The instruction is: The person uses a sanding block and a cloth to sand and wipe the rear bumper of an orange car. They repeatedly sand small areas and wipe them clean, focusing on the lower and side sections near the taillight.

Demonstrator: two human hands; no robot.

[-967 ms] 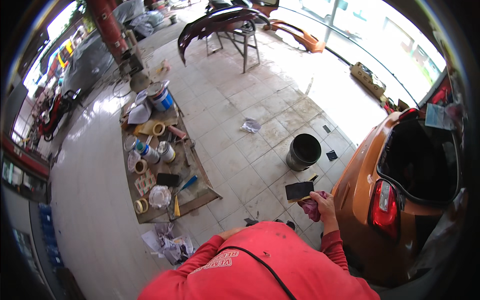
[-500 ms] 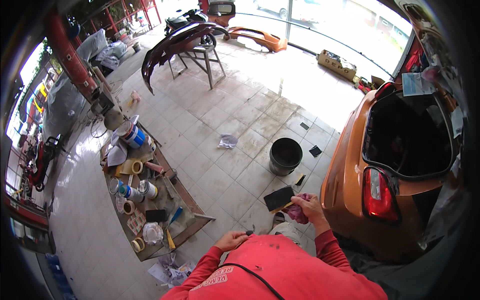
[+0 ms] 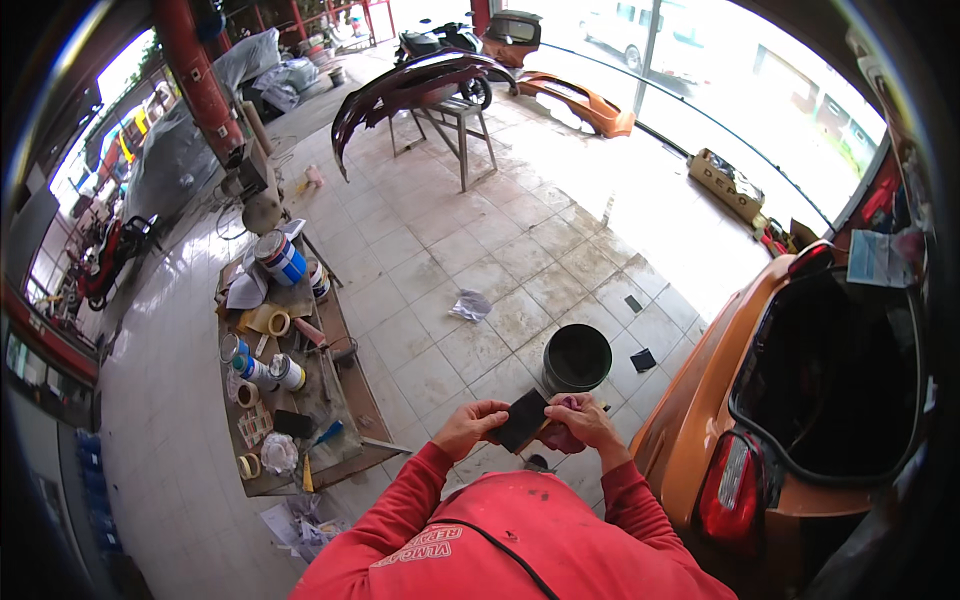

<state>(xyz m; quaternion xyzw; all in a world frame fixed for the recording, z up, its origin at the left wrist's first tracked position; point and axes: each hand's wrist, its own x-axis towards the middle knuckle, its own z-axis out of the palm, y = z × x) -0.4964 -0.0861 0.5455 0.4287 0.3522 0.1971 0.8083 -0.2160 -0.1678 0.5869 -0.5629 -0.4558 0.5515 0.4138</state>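
Observation:
My left hand (image 3: 470,428) pinches the left edge of a black, sandpaper-like sheet (image 3: 521,421) in front of my chest. On its other side my right hand (image 3: 589,418) has its thumb and fingers closed on the sheet. A crumpled purplish-red cloth (image 3: 561,437) is bunched in that same right hand. Just beyond the hands stands a dark bucket (image 3: 577,358); the depth of its inside is too dark to make out.
At the left, a low table (image 3: 352,425) carries paint cans (image 3: 279,258), tape rolls (image 3: 248,466) and tools. An orange car body (image 3: 690,385) with a red tail light (image 3: 735,485) stands close on the right. Farther off, a dark bumper (image 3: 400,88) rests on a stand (image 3: 462,150).
My left hand has come up from beside my shirt and taken hold of the black sheet. My right hand has moved slightly left with the sheet and cloth. The view has shifted.

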